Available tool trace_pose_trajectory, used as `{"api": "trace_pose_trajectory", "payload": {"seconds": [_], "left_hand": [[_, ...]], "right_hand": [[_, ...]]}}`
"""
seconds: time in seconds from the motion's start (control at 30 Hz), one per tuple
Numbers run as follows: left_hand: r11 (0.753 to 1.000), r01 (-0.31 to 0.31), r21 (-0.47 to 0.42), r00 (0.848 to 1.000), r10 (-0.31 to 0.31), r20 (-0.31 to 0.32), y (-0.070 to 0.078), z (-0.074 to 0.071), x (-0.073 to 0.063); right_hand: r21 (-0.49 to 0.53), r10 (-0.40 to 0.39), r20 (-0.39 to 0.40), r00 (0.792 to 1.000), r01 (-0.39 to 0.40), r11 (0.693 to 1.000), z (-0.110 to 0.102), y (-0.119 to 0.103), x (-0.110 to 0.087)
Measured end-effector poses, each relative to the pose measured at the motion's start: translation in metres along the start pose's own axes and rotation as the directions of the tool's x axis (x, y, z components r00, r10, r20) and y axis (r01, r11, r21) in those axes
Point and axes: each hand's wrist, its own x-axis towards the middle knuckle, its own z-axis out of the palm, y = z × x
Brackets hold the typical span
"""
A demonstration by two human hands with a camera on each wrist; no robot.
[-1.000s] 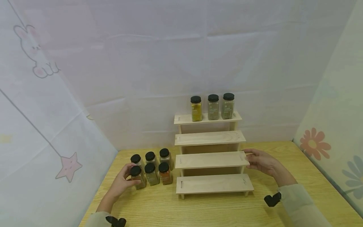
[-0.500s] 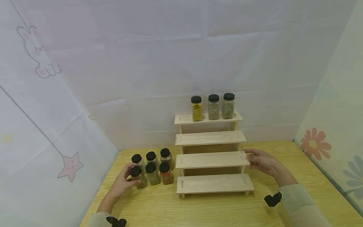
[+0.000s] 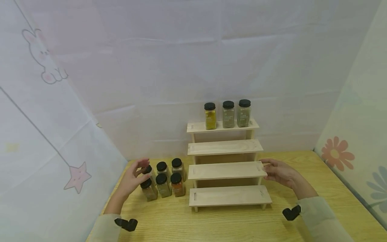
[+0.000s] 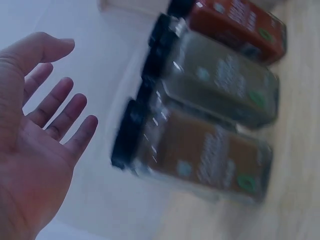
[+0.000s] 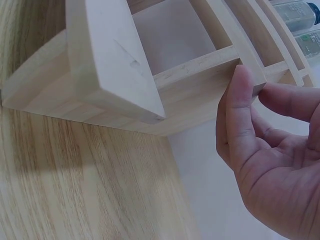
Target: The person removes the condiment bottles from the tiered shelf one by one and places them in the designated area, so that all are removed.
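My left hand [image 3: 133,178] hovers over the left end of a group of spice jars, fingers spread and holding nothing. In the left wrist view that hand [image 4: 45,115] is apart from the front jar of brown spice [image 4: 200,155]. Beside that jar stand a jar of grey-green spice [image 3: 163,187] and one of red spice [image 3: 177,187]. A second row of black-lidded jars is behind, its left one partly hidden by my fingers. My right hand [image 3: 279,173] pinches the right end of a step on the tiered wooden rack [image 3: 226,170], thumb and fingers at its edge [image 5: 250,75].
On the rack's top step stand a yellow spice jar [image 3: 210,117] and two greenish ones, the nearer a grey-green jar [image 3: 228,116]. The lower steps hold nothing. A pale printed cloth [image 3: 163,67] encloses the wooden table [image 3: 211,225] at the back and sides.
My left hand has let go of the front left jar and risen above it, fingers spreading. The jars stay where they were. My right hand keeps its hold on the rack.
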Motion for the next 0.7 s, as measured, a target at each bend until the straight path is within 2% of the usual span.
{"api": "trace_pose_trajectory", "payload": {"seconds": [0.23, 0.4, 0.7], "left_hand": [[0.999, -0.032, -0.036, 0.999, 0.033, 0.036, 0.042, 0.012, 0.03], [0.998, -0.063, -0.019, 0.996, 0.064, 0.057, 0.058, 0.021, 0.054], [0.996, -0.087, 0.036, 0.994, 0.085, 0.063, 0.092, 0.04, 0.093]], "right_hand": [[-0.001, -0.003, 0.01, 1.0, 0.003, 1.0, -0.001, 0.0, 0.0], [0.001, -0.006, 0.012, 1.0, 0.006, 1.0, -0.002, 0.0, 0.0], [0.018, -0.009, 0.01, 1.0, 0.009, 1.0, -0.001, 0.0, 0.0]]}}
